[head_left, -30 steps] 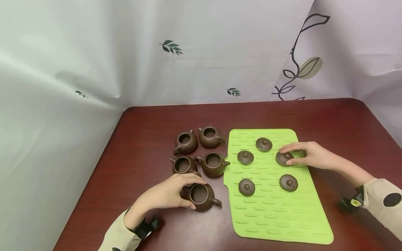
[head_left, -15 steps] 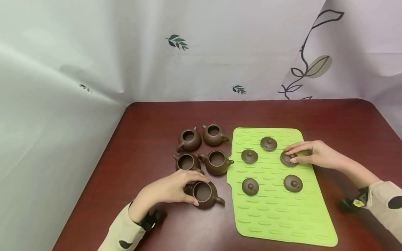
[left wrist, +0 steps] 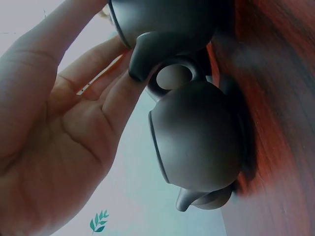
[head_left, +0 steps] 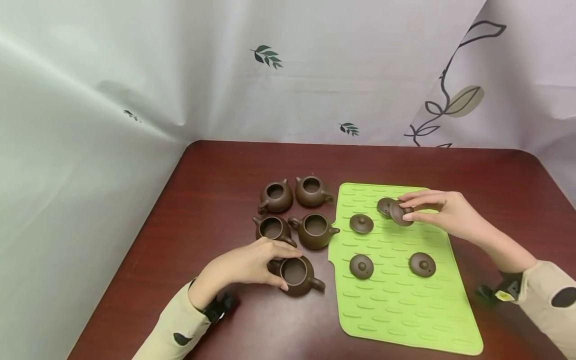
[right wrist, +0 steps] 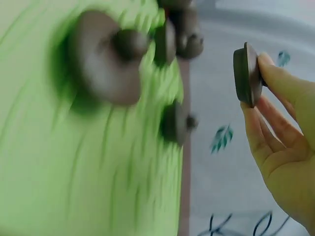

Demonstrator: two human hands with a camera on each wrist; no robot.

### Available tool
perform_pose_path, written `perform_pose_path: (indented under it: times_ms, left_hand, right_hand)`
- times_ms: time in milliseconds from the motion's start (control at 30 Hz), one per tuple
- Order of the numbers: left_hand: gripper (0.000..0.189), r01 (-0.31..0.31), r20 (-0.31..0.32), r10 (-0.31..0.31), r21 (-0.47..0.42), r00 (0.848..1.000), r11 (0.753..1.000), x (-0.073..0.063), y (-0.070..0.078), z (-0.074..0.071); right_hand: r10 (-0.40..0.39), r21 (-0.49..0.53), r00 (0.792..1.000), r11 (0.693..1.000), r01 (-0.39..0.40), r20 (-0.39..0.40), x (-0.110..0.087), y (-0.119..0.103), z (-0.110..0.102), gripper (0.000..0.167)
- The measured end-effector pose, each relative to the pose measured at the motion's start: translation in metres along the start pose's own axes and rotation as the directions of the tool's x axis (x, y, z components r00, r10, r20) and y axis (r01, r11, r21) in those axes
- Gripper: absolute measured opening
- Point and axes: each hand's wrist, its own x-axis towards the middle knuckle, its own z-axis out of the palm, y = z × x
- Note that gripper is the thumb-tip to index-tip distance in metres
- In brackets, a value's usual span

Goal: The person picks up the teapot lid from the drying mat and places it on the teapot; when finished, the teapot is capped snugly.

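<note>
In the head view my left hand (head_left: 249, 262) holds the front brown clay teapot (head_left: 298, 288), thumb and fingers on either side near its spout. The pot stands upright without a lid; its handle points right. My right hand (head_left: 450, 215) pinches a round brown teapot lid (head_left: 399, 215) by the knob. That lid (right wrist: 242, 74) is up off the mat and tilted on edge in the right wrist view. From the head it overlaps another lid (head_left: 384, 206). Several more lids, such as the near right one (head_left: 422, 264), lie knob up on the green mat (head_left: 405, 320).
Several other lidless teapots, one with its spout at the mat's left edge (head_left: 316, 237), stand close together behind my left hand. A dark red table (head_left: 216, 185) lies under everything. White patterned cloth (head_left: 306, 75) hangs around its back and sides.
My right hand has lifted the lid from the mat's right side and moved it up and left. The left hand stays on the teapot. The head view has shifted slightly.
</note>
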Motion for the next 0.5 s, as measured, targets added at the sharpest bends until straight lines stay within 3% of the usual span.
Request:
perform_pose_path:
  times_ms: [333, 500]
  left_hand:
    - [0.061, 0.028, -0.024, -0.028, -0.011, 0.999, 1.000, -0.001, 0.004, 0.002]
    - [0.060, 0.014, -0.030, -0.014, -0.021, 0.999, 1.000, -0.002, 0.004, 0.000]
  right_hand:
    - [-0.172, 0.196, 0.984, 0.968, 0.158, 0.054, 0.010, -0.051, 0.043, 0.025]
    - [-0.208, 0.192, 0.973, 0.964, 0.186, 0.101, 0.017, -0.081, 0.057, 0.023]
